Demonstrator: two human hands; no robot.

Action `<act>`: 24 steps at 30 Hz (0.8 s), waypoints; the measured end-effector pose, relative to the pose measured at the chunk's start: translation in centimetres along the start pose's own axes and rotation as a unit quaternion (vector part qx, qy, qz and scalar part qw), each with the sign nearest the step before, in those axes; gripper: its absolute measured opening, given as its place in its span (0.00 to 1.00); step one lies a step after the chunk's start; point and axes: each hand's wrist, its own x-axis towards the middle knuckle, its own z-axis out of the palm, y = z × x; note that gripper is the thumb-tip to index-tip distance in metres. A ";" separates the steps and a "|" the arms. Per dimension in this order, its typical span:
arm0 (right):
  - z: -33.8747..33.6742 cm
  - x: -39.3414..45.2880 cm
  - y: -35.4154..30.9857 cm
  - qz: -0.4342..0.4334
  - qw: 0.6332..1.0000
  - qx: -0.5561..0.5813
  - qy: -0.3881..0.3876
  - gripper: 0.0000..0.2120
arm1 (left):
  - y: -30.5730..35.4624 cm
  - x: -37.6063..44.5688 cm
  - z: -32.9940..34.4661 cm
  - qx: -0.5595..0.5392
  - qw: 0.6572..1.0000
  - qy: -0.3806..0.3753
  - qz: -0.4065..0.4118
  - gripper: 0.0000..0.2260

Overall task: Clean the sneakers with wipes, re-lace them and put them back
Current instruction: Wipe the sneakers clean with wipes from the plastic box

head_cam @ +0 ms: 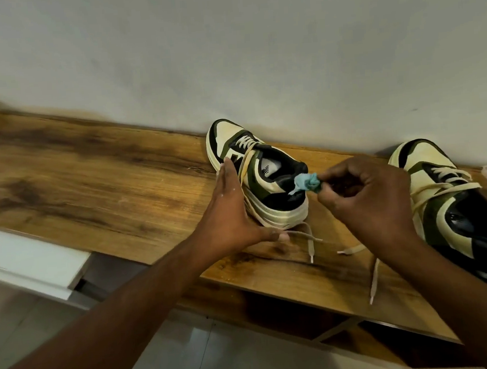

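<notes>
Your left hand is spread wide, fingers straight, its palm and fingertips pressed against the side of the sneaker that stands on the wooden surface. Your right hand has its fingers curled, pinching a crumpled blue wipe at that sneaker's heel collar. The second sneaker lies just beyond your right hand, its laces loose.

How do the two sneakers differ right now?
The left sneaker stands upright, steadied by the open left hand, while the right sneaker lies untouched. The right hand holds a blue wipe at the left sneaker's heel. Both have cream, green and black uppers and loose laces.
</notes>
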 end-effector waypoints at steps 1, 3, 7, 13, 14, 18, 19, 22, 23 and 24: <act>0.3 0.1 0.7 0.054 0.998 0.029 -0.005 0.10 | 0.3 0.0 0.4 -0.016 1.000 0.009 -0.012 0.76; 1.1 0.0 1.6 0.126 0.988 0.077 -0.053 0.13 | 0.8 -0.1 1.1 -0.043 0.998 0.036 -0.023 0.75; 1.9 0.0 1.9 0.158 0.975 0.109 -0.115 0.10 | 0.9 -0.2 2.2 -0.049 0.996 0.070 -0.011 0.71; 1.6 0.0 1.8 0.147 0.978 0.083 -0.125 0.08 | -0.8 0.3 1.8 -0.077 0.996 0.036 -0.004 0.74; 1.6 -0.1 1.6 0.142 0.978 0.073 -0.133 0.08 | -1.0 0.3 1.7 -0.085 0.996 0.032 -0.003 0.73; 1.7 -0.5 0.8 0.113 0.978 0.041 -0.169 0.08 | -1.0 -0.3 1.4 -0.144 0.989 0.022 0.011 0.60; 1.6 -0.3 0.8 0.113 0.979 0.036 -0.166 0.08 | -0.8 -0.5 1.4 -0.149 0.989 0.024 0.014 0.54; 0.8 0.8 2.4 0.189 0.976 0.040 -0.104 0.08 | -0.5 -0.6 1.6 -0.153 0.987 0.049 0.012 0.44; 0.7 1.1 2.9 0.216 0.972 0.045 -0.083 0.08 | -0.5 -0.6 1.7 -0.149 0.987 0.058 0.012 0.43; 0.7 1.2 3.3 0.232 0.969 0.051 -0.073 0.08 | -0.4 -0.6 1.8 -0.148 0.986 0.068 0.015 0.43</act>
